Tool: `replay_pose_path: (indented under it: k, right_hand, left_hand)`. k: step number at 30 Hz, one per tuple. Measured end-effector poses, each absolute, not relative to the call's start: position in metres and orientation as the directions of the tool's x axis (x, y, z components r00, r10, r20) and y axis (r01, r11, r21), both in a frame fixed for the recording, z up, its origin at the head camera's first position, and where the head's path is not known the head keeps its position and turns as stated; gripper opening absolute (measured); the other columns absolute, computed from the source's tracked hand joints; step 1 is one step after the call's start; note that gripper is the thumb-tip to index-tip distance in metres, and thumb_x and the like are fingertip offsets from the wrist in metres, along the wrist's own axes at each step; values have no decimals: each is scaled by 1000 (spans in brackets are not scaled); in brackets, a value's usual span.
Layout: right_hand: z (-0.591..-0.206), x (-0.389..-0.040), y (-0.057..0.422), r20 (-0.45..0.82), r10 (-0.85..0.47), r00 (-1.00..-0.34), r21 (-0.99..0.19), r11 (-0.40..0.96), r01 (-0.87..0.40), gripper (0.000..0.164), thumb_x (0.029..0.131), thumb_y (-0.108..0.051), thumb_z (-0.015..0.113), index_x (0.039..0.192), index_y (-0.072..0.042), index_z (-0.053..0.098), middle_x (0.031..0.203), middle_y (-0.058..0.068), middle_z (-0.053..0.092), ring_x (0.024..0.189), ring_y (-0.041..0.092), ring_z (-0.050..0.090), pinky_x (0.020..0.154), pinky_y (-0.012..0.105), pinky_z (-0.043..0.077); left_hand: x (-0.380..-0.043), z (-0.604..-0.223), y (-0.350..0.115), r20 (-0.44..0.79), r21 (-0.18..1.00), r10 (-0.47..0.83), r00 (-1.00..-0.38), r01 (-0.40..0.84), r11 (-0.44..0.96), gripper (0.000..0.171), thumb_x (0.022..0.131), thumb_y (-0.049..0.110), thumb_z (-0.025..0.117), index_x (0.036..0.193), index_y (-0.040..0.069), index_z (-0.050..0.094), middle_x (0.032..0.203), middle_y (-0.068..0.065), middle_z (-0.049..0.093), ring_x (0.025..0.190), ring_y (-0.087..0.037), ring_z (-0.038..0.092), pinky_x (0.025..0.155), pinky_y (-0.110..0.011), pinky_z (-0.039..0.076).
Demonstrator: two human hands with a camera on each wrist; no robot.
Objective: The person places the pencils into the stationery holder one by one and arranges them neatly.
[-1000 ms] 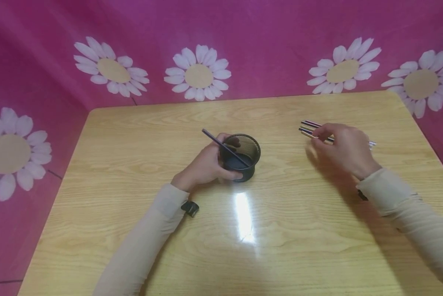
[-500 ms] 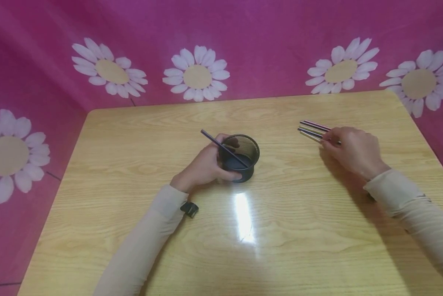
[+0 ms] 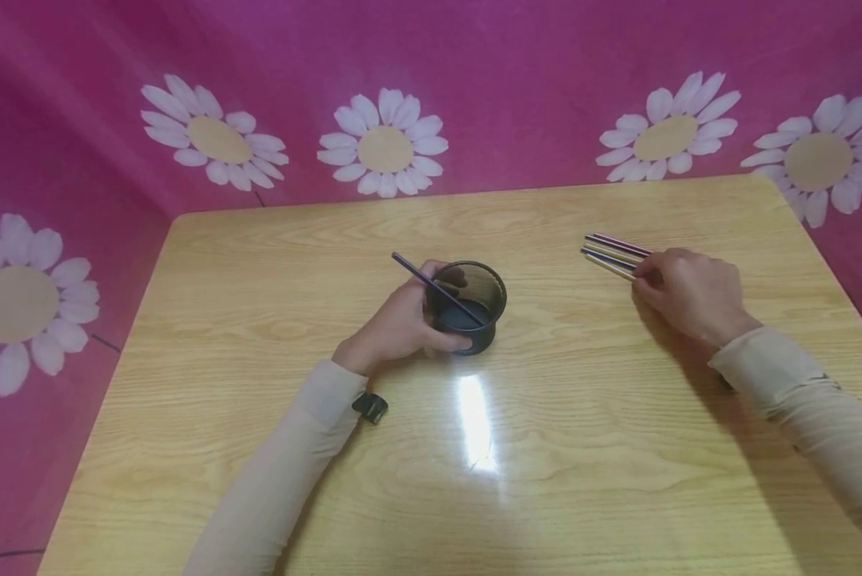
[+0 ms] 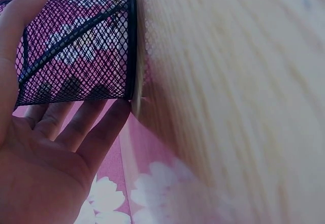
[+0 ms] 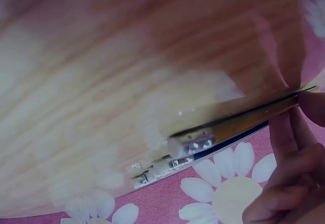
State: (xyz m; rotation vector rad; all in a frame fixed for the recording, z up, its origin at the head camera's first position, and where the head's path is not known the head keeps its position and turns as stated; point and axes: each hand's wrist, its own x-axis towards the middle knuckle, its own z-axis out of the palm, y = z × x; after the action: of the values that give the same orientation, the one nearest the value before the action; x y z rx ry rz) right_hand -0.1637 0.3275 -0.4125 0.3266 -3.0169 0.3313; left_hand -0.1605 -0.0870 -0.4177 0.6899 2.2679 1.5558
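My left hand (image 3: 395, 324) holds a black mesh pen cup (image 3: 485, 339) standing near the table's middle. In the left wrist view the thumb lies on one side of the mesh and the fingers along the other. One dark pencil (image 3: 424, 278) leans inside the cup, its upper end past the rim over the hand. Several pencils (image 3: 607, 260) lie together at the right, with my right hand (image 3: 693, 292) over their near ends. There, thumb and fingers pinch a yellow-orange pencil (image 5: 238, 126) in the right wrist view; its eraser end shows. The palm hides part of the bundle in the head view.
The wooden table (image 3: 316, 496) reflects a bright strip of light in front of the cup. Behind and to the left hangs a pink cloth (image 3: 510, 96) with white daisies, close along the table's far edge. A black strap (image 3: 370, 407) is at the left cuff.
My right hand has slid to the right along the pencils, uncovering more of their left ends. My left hand, the cup and the leaning pencil have stayed in place.
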Motion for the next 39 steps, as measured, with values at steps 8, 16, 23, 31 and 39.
replay_pose_path:
  k: [8,16,23,31,39]
  right_hand:
    - [-414,-164,328,100,-208,-973,-191,956,-224,19,96,-15,77,107,0,79,100,23,74,77,39,67,56,57,46]
    - [-412,-163,326,152,-227,-962,-199,946,-255,14,95,-15,79,102,-3,81,91,17,74,70,34,64,52,55,44]
    - [-396,-163,315,158,-200,-967,-248,940,-235,15,98,-18,79,105,-5,82,90,13,76,67,29,58,56,46,39]
    - [-382,-158,289,311,-248,-918,-318,883,-346,8,94,-13,79,101,-11,84,89,7,78,61,22,59,49,41,35]
    - [-376,-152,263,449,-298,-842,-321,826,-463,10,91,-14,80,98,-16,86,89,-1,79,55,7,39,48,36,33]
  left_hand:
    - [-160,-417,-87,18,935,542,-840,207,289,89,73,4,101,146,6,50,145,-8,61,136,-22,58,123,-38,36]
    - [-160,-417,-87,13,937,543,-840,200,287,90,73,5,101,147,6,49,147,-8,61,136,-22,58,123,-39,35]
    - [-159,-417,-86,24,937,540,-841,208,282,89,72,5,101,146,5,51,146,-8,61,136,-22,58,122,-37,37]
    - [-161,-419,-87,30,935,539,-842,214,282,90,72,4,102,146,5,50,146,-9,61,135,-22,59,123,-38,35]
    - [-161,-420,-87,43,941,541,-840,217,262,90,72,4,102,145,4,51,145,-11,62,135,-25,59,123,-37,36]
